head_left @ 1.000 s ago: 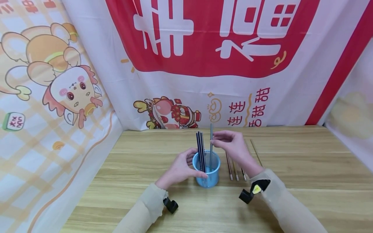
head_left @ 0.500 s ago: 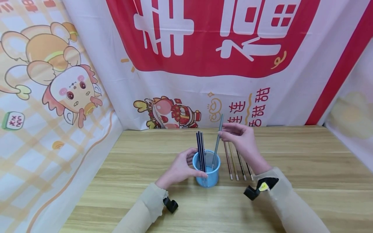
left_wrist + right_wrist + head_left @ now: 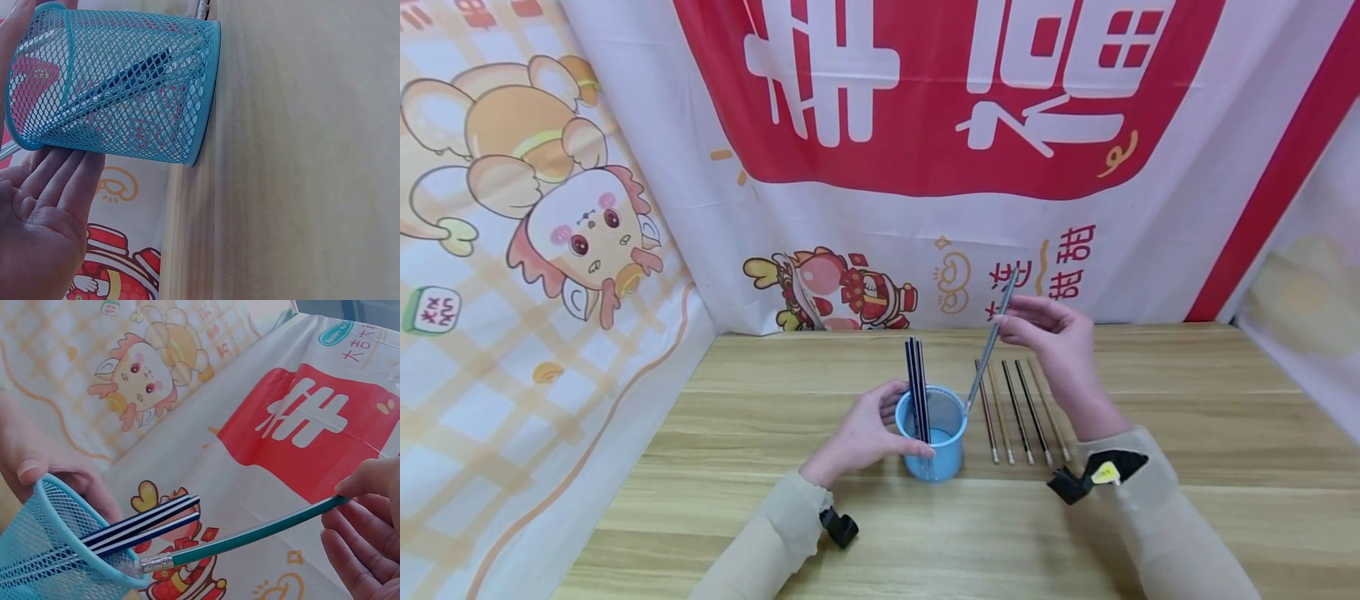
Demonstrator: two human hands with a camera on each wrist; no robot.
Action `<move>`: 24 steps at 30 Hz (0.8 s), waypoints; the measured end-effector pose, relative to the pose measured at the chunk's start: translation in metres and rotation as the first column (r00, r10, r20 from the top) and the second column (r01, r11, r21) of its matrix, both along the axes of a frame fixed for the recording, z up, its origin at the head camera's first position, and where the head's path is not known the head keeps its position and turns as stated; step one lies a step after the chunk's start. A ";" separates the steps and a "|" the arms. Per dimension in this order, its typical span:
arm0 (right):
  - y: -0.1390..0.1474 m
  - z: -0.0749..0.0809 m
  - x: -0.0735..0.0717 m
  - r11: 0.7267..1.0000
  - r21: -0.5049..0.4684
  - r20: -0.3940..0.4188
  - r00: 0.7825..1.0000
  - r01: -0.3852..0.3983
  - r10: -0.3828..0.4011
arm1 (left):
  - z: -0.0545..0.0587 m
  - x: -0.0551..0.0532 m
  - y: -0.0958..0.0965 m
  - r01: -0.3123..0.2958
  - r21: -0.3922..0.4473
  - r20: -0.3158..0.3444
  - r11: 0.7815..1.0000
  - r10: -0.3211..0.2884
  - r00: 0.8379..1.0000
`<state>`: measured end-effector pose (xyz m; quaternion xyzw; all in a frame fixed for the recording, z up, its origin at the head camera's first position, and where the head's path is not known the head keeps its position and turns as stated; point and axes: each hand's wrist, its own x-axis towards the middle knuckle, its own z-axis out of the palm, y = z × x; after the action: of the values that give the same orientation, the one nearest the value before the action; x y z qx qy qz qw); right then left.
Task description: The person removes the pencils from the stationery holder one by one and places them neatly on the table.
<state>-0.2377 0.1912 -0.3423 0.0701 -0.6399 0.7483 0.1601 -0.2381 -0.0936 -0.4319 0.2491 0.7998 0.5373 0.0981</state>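
Observation:
A light-blue mesh pencil cup [image 3: 946, 462] stands upright on the table, with several dark striped pencils [image 3: 916, 379] leaning inside it. My left hand [image 3: 863, 429] holds the cup from its left side, thumb across the front and fingers around the back. Between thumb and fingertips, my right hand [image 3: 1060, 354] pinches a green pencil [image 3: 991, 343] near its upper end, above and right of the cup. The pencil slants, and its metal ferrule [image 3: 156, 563] and eraser end are at the cup's rim; whether they touch it I cannot tell.
Right of the cup, several pencils [image 3: 1028, 412] lie side by side on the wooden table [image 3: 760, 375], eraser ends toward me. A printed cloth [image 3: 850, 208] hangs behind the table, and another patterned cloth [image 3: 647, 400] borders its left side.
My right hand has moved up and to the right, drawing the green pencil from inside the cup to its rim and tilting it. The left hand and the cup have stayed in place.

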 end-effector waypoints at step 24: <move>0.038 -0.014 0.001 0.998 0.011 -0.007 0.998 0.066 -0.066 | 0.000 0.000 0.000 -0.012 -0.012 0.013 1.000 0.012 1.000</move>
<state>-0.2372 0.2289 -0.3563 0.0521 -0.6457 0.7387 0.1864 -0.2378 -0.0938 -0.4315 0.2404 0.8038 0.5346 0.1015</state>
